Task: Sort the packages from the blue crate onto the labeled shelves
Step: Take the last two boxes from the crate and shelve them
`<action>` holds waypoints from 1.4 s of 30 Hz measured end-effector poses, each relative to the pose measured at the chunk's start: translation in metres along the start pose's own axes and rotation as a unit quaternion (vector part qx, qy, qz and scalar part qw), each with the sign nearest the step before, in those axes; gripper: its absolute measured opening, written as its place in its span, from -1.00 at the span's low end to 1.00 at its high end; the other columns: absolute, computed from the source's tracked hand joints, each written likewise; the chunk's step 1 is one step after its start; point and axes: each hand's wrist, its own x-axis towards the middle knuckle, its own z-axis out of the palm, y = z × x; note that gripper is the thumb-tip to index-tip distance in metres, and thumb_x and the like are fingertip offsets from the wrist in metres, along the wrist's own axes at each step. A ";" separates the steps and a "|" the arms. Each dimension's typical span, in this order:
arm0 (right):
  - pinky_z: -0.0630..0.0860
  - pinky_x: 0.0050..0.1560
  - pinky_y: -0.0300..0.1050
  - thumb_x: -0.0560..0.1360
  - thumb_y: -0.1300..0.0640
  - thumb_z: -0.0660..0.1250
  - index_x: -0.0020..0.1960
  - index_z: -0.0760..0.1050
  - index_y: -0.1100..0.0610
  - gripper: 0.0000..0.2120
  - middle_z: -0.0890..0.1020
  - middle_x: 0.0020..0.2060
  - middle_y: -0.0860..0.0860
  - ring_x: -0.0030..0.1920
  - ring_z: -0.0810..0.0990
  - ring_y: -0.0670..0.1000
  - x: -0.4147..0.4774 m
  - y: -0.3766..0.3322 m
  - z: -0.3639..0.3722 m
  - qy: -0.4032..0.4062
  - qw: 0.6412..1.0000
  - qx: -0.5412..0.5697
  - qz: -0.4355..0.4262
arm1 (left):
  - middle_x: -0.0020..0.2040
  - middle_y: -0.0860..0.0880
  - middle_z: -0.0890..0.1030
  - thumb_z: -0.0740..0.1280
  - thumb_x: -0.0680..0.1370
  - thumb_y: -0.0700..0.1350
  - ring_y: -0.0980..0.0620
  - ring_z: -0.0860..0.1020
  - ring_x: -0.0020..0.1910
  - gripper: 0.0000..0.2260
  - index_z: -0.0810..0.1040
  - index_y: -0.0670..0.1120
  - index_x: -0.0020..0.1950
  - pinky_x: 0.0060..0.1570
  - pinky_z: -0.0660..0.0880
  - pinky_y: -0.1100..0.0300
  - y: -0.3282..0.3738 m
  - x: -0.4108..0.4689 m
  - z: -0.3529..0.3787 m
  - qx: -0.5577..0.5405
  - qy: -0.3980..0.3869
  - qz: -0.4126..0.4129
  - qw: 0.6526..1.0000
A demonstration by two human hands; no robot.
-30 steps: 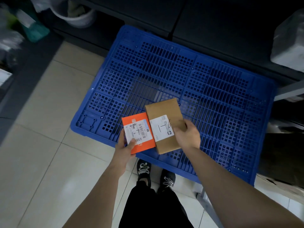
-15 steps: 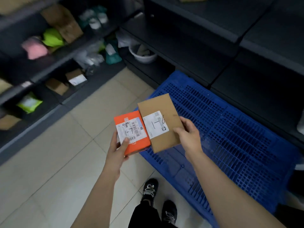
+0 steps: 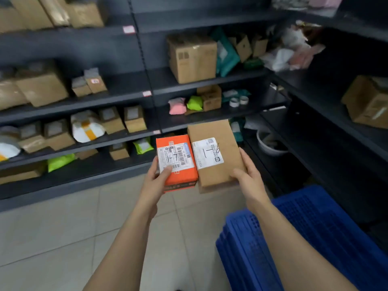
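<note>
My left hand [image 3: 156, 181] grips an orange box [image 3: 180, 175] with a white barcode label, thumb on the label. My right hand [image 3: 248, 175] holds a brown cardboard package [image 3: 218, 171] with a white label marked by hand. The two packages sit side by side, touching, at mid-frame in front of the shelves. The blue crate [image 3: 304, 238] lies on the floor at the lower right, below my right forearm. Dark metal shelves [image 3: 117, 97] stand ahead with small pink labels [image 3: 147, 93] on their edges.
The shelves ahead hold several brown boxes [image 3: 192, 57], white, green and pink bags [image 3: 177, 106] and tape rolls. A second shelf unit runs along the right with a large box [image 3: 367, 101]. A white basin [image 3: 270, 143] sits low in the corner. Pale floor tiles [image 3: 63, 238] spread at left.
The view has swung up and left from the blue crate to the shelves. Both hands still hold the same two packages, raised higher in front of the shelves.
</note>
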 end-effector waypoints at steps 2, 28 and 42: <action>0.45 0.03 -0.29 0.46 0.38 0.22 0.40 0.35 -0.12 -0.38 0.56 0.16 -0.24 0.11 0.54 -0.27 0.021 -0.017 0.042 -0.022 0.999 -0.013 -0.028 | 0.20 0.11 0.62 0.27 0.59 -0.13 0.12 0.61 0.03 -0.59 0.38 0.20 0.41 -0.03 0.54 0.15 0.024 0.025 -0.033 -0.002 0.011 0.019 1.000; 0.32 -0.11 -0.30 0.56 0.12 0.31 0.46 0.25 -0.17 -0.46 0.45 0.03 -0.31 0.03 0.43 -0.24 0.342 -0.214 0.385 -0.122 0.974 0.072 -0.175 | 0.15 0.10 0.61 0.29 0.58 0.03 0.08 0.60 0.05 -0.62 0.38 0.26 0.39 -0.08 0.55 0.12 0.294 0.337 -0.220 -0.036 0.139 0.186 0.972; 0.43 0.00 -0.09 0.49 0.09 0.34 0.46 0.30 -0.10 -0.44 0.45 0.22 -0.08 0.17 0.45 -0.02 0.505 -0.281 0.481 -0.016 0.978 0.096 -0.185 | 0.10 0.04 0.61 0.34 0.56 0.01 0.02 0.59 0.07 -0.52 0.34 0.14 0.46 0.13 0.54 0.01 0.372 0.494 -0.245 -0.098 0.097 0.179 0.974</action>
